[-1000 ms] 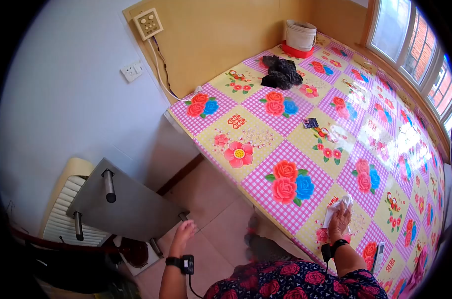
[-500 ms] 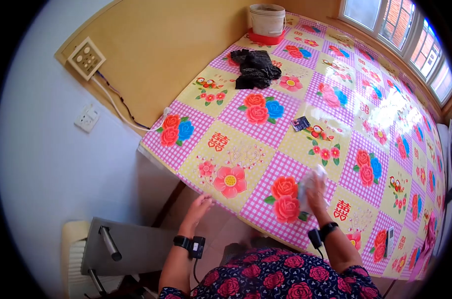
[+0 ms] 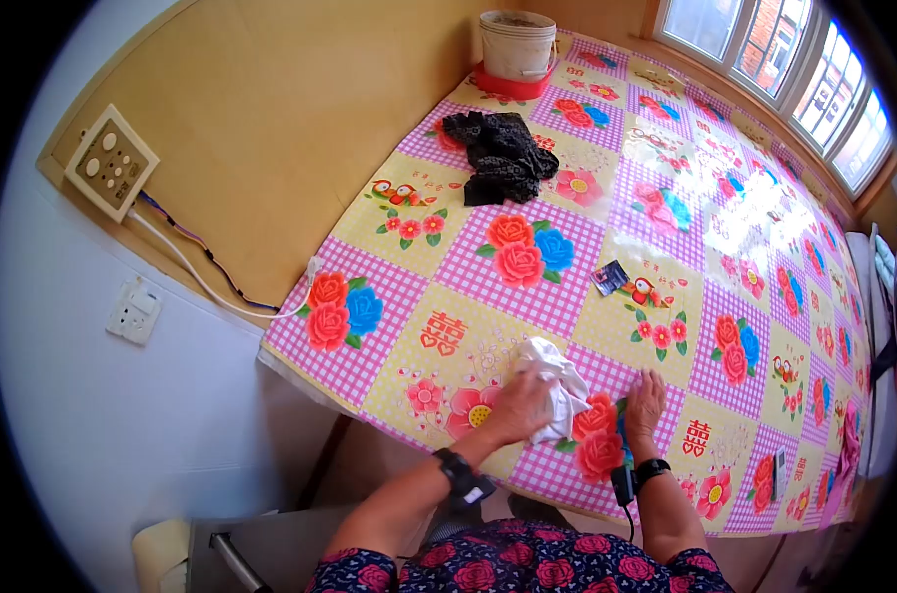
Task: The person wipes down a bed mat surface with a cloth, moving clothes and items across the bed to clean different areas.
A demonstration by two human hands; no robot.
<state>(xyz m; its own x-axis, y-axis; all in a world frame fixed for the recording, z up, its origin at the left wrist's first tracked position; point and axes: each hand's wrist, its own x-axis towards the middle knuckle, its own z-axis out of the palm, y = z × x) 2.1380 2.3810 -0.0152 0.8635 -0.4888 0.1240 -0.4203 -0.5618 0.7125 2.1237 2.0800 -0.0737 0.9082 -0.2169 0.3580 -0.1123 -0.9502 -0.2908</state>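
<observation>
Watching remotely, I've got the left hand (image 3: 521, 403) clutching the white cloth (image 3: 559, 390), right hand (image 3: 646, 403) resting loose-fingered on the tablecloth (image 3: 592, 328), probably for support.

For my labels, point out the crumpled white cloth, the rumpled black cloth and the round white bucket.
Crumpled white cloth (image 3: 564, 393): head view, its bunched middle.
Rumpled black cloth (image 3: 506, 156): head view, its broad middle.
Round white bucket (image 3: 517, 50): head view, its outer wall.
</observation>
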